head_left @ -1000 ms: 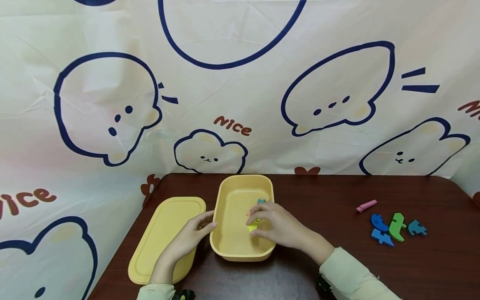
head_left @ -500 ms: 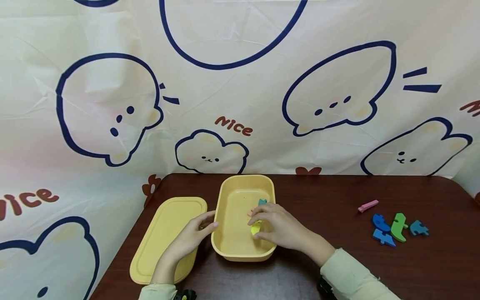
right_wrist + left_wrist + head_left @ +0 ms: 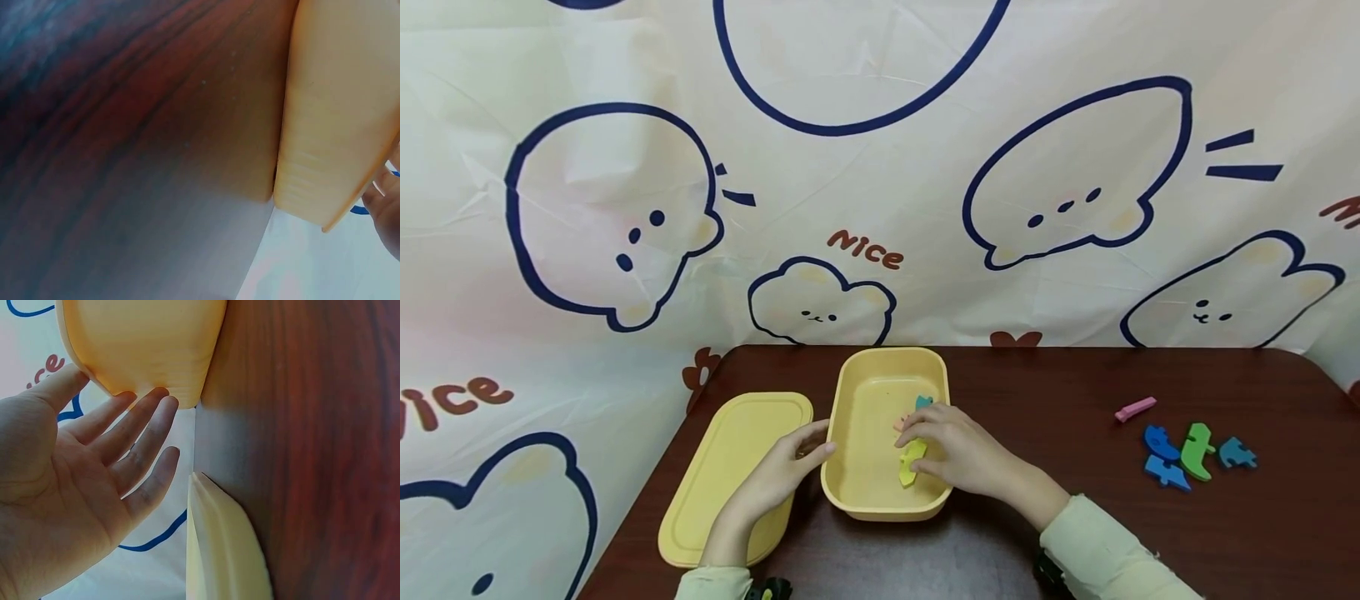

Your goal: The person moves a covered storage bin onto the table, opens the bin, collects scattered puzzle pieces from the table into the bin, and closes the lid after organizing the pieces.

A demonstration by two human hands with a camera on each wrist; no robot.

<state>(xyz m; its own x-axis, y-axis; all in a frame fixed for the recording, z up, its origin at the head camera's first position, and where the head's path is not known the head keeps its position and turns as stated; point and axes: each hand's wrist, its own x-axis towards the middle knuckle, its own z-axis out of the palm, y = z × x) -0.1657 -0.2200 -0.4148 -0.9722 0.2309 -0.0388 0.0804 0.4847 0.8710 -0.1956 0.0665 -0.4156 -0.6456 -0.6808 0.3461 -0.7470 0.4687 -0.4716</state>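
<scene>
Red-brown lettering (image 3: 865,250) on the backdrop (image 3: 917,192) reads "Nice".

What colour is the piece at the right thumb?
The piece is yellow, clearest in the head view.

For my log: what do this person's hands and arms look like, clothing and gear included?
The left hand and right hand are ungloved. The sleeves are pale greenish-cream. A black left wrist device bears a yellow-green mark; the right wrist device is also black.
</scene>
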